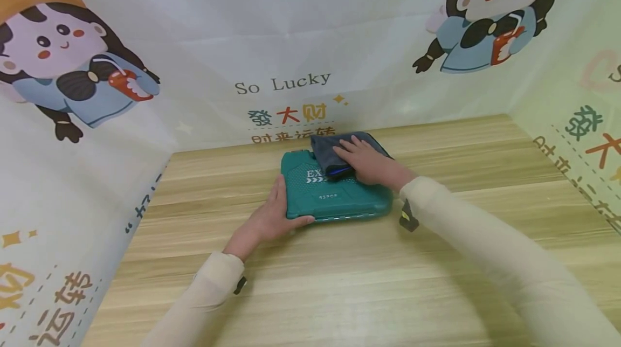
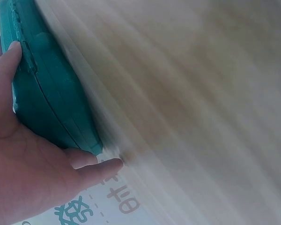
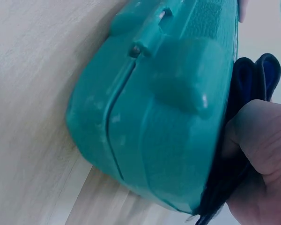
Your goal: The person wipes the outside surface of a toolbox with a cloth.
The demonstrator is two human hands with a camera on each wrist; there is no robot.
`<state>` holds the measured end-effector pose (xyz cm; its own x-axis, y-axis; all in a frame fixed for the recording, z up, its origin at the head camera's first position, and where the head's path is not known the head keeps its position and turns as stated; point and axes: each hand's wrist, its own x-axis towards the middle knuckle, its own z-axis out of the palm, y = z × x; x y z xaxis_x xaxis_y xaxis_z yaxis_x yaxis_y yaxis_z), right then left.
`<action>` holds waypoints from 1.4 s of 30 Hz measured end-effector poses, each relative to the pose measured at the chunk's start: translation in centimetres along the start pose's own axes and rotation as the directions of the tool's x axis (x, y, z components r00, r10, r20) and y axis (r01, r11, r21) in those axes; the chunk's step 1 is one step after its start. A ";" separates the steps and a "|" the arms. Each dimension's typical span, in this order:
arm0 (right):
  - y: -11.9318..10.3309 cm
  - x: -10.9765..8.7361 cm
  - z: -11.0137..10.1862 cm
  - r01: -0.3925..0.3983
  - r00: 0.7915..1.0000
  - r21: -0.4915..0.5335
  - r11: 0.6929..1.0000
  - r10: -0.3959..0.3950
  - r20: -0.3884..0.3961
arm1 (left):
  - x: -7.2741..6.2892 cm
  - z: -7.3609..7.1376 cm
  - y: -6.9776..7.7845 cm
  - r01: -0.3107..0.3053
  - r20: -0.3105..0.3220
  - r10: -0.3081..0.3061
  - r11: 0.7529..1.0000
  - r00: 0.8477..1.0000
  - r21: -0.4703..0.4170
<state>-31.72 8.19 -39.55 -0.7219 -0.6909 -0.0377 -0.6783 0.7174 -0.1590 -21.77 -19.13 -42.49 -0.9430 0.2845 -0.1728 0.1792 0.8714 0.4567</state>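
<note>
In the head view a teal hard plastic case (image 1: 339,202) with raised white lettering lies flat on the wooden table. My left hand (image 1: 271,217) braces its left front corner, fingers straight along the side and thumb along the front edge. In the left wrist view the thumb (image 2: 10,58) touches the hinge side of the case (image 2: 49,89). A folded dark grey cloth (image 1: 326,154) with a blue inside lies on the lid. My right hand (image 1: 366,161) presses on it with spread fingers. The right wrist view shows the case's rounded corner (image 3: 178,126) and the cloth's folded edge (image 3: 243,75).
The light wooden tabletop (image 1: 339,287) extends around the case. A white printed sheet (image 1: 208,67) with cartoon figures and lettering rises behind it and along both sides. A dark strap piece (image 1: 408,217) hangs at the right wrist.
</note>
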 end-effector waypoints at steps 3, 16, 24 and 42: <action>0.3 -0.1 0.1 -0.010 1.000 0.007 1.000 0.010 -0.005 | 0.0 0.0 0.1 0.000 -0.003 0.000 1.000 1.000 0.005; 0.1 -1.6 -0.5 -0.062 0.998 0.000 0.998 0.062 -0.002 | 0.0 -0.1 0.2 0.008 0.001 -0.008 1.000 1.000 0.009; -0.9 -2.9 -0.1 -0.105 0.994 -0.067 0.992 0.102 -0.037 | 0.0 -0.1 0.0 0.003 -0.011 -0.003 1.000 1.000 -0.008; -6.0 -3.3 0.8 -0.204 0.977 -0.091 0.975 0.197 -0.082 | 0.1 0.2 -0.3 -0.038 -0.053 0.036 0.999 0.998 -0.032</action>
<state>-25.17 6.12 -39.31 -0.8500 -0.5267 0.0124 -0.5265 0.8483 -0.0572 -21.84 -19.25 -42.85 -0.9493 0.2945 -0.1099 0.2058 0.8466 0.4908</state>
